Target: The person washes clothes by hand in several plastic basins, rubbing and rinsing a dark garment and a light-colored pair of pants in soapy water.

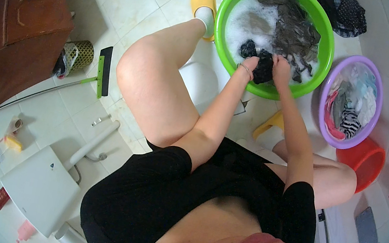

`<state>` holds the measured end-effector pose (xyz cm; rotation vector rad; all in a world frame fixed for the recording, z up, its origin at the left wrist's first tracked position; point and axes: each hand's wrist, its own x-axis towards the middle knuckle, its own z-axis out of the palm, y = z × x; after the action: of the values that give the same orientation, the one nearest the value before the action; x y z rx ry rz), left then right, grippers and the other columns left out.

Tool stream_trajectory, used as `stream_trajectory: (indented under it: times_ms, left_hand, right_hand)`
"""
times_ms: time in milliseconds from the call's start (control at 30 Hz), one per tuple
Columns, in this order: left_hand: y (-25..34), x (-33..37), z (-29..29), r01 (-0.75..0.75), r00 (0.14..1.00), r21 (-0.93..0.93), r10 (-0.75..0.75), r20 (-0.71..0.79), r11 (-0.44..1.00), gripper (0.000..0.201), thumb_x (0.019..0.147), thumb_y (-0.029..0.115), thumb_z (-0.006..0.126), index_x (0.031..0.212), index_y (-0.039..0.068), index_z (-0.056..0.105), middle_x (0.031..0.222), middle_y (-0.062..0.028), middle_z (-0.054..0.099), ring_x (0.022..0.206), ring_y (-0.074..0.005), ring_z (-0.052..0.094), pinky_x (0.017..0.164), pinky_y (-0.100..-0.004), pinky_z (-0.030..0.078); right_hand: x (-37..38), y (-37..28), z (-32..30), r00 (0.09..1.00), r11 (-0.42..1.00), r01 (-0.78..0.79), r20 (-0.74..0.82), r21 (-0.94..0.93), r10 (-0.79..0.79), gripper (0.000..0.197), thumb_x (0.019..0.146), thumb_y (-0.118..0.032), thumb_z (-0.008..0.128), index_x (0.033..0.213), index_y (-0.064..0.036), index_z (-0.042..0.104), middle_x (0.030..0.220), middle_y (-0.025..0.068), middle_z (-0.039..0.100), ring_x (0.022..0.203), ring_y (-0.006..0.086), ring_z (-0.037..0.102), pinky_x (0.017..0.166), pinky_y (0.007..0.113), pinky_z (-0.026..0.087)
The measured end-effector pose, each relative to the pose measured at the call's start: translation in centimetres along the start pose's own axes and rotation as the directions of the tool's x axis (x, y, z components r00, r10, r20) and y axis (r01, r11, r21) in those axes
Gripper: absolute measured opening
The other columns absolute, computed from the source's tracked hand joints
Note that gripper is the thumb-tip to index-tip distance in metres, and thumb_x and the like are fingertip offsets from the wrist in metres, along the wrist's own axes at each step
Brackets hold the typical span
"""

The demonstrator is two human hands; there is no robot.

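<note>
A round green basin (327, 51) stands on the tiled floor in front of me, holding white suds and grey and dark wet clothes (294, 27). Both my hands are over its near rim, closed on a small dark garment (265, 67). My left hand (250, 63), with a thin bracelet on the wrist, grips the garment's left side. My right hand (281, 67) grips its right side. The garment is bunched between them, just above the water.
A purple basin (379, 84) of mixed coloured clothes stands to the right, with a red tub (367, 162) below it. More dark clothes (341, 9) lie beyond. At left are a brown cabinet (24, 24), a green-handled squeegee (102, 71), a small basket (79, 54) and a white toilet (42, 188).
</note>
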<state>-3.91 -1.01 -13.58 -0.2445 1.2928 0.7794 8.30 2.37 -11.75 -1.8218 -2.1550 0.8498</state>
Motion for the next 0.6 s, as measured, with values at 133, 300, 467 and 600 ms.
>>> stream_trajectory:
  times_ms: [133, 300, 467, 600]
  left_hand:
    - [0.3, -0.5, -1.7, -0.178, 0.916, 0.193, 0.234, -0.325, 0.965, 0.039, 0.069, 0.018, 0.059, 0.099, -0.005, 0.048, 0.090, -0.0157, 0.056, 0.076, -0.0271, 0.055, 0.065, -0.0384, 0.045]
    - [0.5, 0.9, -3.7, -0.221, 0.852, 0.169, 0.274, -0.446, 0.961, 0.055, 0.066, 0.017, 0.064, 0.109, -0.005, 0.039, 0.100, -0.0176, 0.051, 0.082, -0.0275, 0.053, 0.064, -0.0395, 0.045]
    - [0.2, -0.5, 1.6, -0.147, 0.978, -0.199, 0.112, -0.175, 0.969, 0.052, 0.066, 0.027, 0.065, 0.105, -0.001, 0.045, 0.096, -0.0142, 0.054, 0.081, -0.0273, 0.055, 0.066, -0.0402, 0.047]
    - [0.2, -0.7, -5.3, -0.088, 0.973, -0.496, 0.181, 0.142, 0.864, 0.033, 0.071, 0.035, 0.058, 0.086, 0.006, 0.055, 0.078, -0.0102, 0.059, 0.072, -0.0242, 0.057, 0.067, -0.0368, 0.048]
  right_hand:
    - [-1.6, 1.6, 3.8, 0.953, 0.942, 0.265, 0.203, -0.207, -0.224, 0.028, 0.077, -0.020, 0.051, 0.095, 0.0000, 0.047, 0.088, 0.0209, 0.054, 0.075, 0.0347, 0.055, 0.064, 0.042, 0.045]
    - [-0.2, 2.9, 4.5, 0.894, 0.977, 0.055, 0.446, -0.204, 0.043, 0.034, 0.066, -0.013, 0.057, 0.096, -0.0018, 0.049, 0.091, 0.0201, 0.052, 0.081, 0.0372, 0.051, 0.070, 0.044, 0.042]
    - [0.3, 8.4, 5.9, 0.659, 0.127, -0.714, 0.599, 0.689, 0.455, 0.038, 0.076, -0.030, 0.055, 0.105, -0.0064, 0.050, 0.095, 0.0083, 0.057, 0.085, 0.0192, 0.056, 0.072, 0.030, 0.044]
    - [-2.0, -8.6, -1.0, 0.721, 0.239, -0.658, 0.689, 0.714, -0.075, 0.017, 0.078, -0.020, 0.055, 0.088, -0.0066, 0.056, 0.081, 0.0001, 0.055, 0.072, 0.0092, 0.051, 0.063, 0.022, 0.040]
